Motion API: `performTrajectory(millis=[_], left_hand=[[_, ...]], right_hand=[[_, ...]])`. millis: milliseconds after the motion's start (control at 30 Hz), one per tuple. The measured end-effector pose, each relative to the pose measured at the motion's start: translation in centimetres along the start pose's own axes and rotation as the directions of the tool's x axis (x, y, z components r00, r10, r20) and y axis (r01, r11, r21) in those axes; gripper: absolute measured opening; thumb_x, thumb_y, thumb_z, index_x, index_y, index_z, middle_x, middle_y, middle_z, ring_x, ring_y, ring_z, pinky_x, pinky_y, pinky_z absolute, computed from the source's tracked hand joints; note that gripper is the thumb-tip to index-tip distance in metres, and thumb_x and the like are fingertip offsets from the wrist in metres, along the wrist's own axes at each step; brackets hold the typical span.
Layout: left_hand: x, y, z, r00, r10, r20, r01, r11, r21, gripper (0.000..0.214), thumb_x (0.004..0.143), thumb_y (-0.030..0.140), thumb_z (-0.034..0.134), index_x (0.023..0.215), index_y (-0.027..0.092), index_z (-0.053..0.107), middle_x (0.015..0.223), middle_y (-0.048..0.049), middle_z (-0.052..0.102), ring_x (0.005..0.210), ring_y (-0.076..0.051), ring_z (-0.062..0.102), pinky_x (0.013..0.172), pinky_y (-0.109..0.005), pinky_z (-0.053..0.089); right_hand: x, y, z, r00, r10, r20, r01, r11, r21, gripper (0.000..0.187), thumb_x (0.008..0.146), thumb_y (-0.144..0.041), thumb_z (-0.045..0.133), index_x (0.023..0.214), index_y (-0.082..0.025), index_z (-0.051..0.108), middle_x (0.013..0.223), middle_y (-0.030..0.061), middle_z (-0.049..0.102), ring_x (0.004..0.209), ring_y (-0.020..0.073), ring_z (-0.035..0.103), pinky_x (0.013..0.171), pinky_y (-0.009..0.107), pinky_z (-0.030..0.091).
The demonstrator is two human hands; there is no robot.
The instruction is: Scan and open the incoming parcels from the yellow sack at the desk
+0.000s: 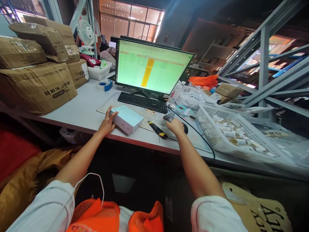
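Note:
My left hand (107,123) grips the left end of a flat white box (128,118), thumb and fingers bent against it. The box rests near the table's front edge. Around a grey handheld barcode scanner (168,117) my right hand (175,126) is closed, and the scanner's head points towards the box. Most of its handle is hidden in my palm. A black rounded object (185,128) shows just right of that hand. Between box and scanner lies a black and yellow utility knife (157,129).
Behind stand a black keyboard (142,102) and a lit monitor (154,66) with a spreadsheet. Cardboard boxes (41,85) are stacked at left. A blue tape dispenser (105,86) lies near them. On the right, a white basket (212,129) holds small rolls; a black cable (200,135) runs beside it.

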State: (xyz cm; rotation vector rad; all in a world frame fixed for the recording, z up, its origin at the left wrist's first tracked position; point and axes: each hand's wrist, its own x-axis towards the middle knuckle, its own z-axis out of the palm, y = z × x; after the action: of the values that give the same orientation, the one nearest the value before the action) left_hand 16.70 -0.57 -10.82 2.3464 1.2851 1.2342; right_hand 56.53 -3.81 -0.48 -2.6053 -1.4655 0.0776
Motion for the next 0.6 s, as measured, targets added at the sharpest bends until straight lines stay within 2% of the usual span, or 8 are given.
performTrajectory(millis=[100,200,300,367,433,500,600], left_hand=[[-0.1,-0.1,0.4,0.999,0.027,0.020,-0.028,0.999,0.027,0.088,0.083,0.008,0.067,0.158,0.027,0.026,0.172,-0.0184,0.005,0.152,-0.042,0.033,0.102,-0.055,0.056],[-0.1,-0.5,0.7,1.000,0.010,-0.018,-0.010,1.000,0.018,0.102,0.080,0.012,0.074,0.162,0.028,0.015,0.171,-0.0214,0.005,0.147,-0.042,0.041,0.094,-0.051,0.060],[-0.2,-0.9,0.9,0.998,0.017,-0.065,-0.017,1.000,-0.005,0.114,0.078,0.017,0.081,0.163,0.030,0.007,0.170,-0.0227,0.008,0.147,-0.041,0.043,0.090,-0.047,0.062],[-0.2,-1.0,1.0,0.997,0.022,-0.073,-0.024,1.000,-0.021,0.118,0.078,0.023,0.084,0.164,0.032,0.004,0.170,-0.0237,0.007,0.144,-0.041,0.047,0.088,-0.046,0.062],[-0.3,-1.1,1.1,0.997,0.023,-0.072,-0.026,0.999,-0.043,0.119,0.079,0.028,0.085,0.164,0.033,0.003,0.170,-0.0248,0.006,0.137,-0.040,0.054,0.089,-0.048,0.062],[-0.3,-1.1,1.2,0.997,0.022,-0.077,-0.027,0.998,-0.061,0.119,0.080,0.030,0.085,0.165,0.034,0.002,0.170,-0.0251,0.005,0.133,-0.040,0.058,0.091,-0.050,0.061],[-0.3,-1.0,1.3,0.995,0.031,-0.090,-0.037,0.997,-0.062,0.119,0.080,0.027,0.084,0.165,0.034,0.001,0.171,-0.0234,0.006,0.141,-0.042,0.050,0.094,-0.052,0.061]], right_hand=[[0.4,-1.3,-4.6,0.985,-0.155,0.072,0.143,0.979,0.143,0.032,0.093,-0.043,0.065,0.100,-0.012,0.070,0.086,0.0140,0.071,0.080,0.0266,0.071,0.070,0.035,0.055],[-0.9,-4.0,-9.5,0.905,-0.387,0.174,0.319,0.892,0.321,0.030,0.092,-0.043,0.071,0.082,-0.015,0.064,0.068,0.0055,0.063,0.055,0.0154,0.059,0.051,0.027,0.048],[-3.6,-8.1,-12.6,0.826,-0.497,0.266,0.393,0.846,0.360,0.037,0.091,-0.047,0.074,0.075,-0.017,0.059,0.062,0.0029,0.058,0.049,0.0117,0.052,0.045,0.024,0.044],[-5.3,-11.1,-13.4,0.772,-0.539,0.337,0.416,0.829,0.375,0.041,0.091,-0.051,0.073,0.074,-0.017,0.058,0.060,0.0017,0.056,0.047,0.0108,0.050,0.043,0.023,0.044],[-6.4,-14.0,-13.1,0.715,-0.578,0.394,0.450,0.811,0.374,0.043,0.091,-0.053,0.074,0.076,-0.017,0.057,0.060,0.0007,0.055,0.047,0.0103,0.050,0.043,0.023,0.045],[-6.8,-16.4,-12.2,0.668,-0.603,0.436,0.489,0.797,0.354,0.044,0.090,-0.055,0.075,0.078,-0.016,0.057,0.060,0.0001,0.055,0.049,0.0109,0.053,0.048,0.025,0.050],[-6.4,-19.0,-10.5,0.611,-0.633,0.476,0.553,0.771,0.316,0.048,0.087,-0.058,0.076,0.076,-0.015,0.059,0.061,0.0010,0.057,0.052,0.0123,0.055,0.054,0.030,0.055]])
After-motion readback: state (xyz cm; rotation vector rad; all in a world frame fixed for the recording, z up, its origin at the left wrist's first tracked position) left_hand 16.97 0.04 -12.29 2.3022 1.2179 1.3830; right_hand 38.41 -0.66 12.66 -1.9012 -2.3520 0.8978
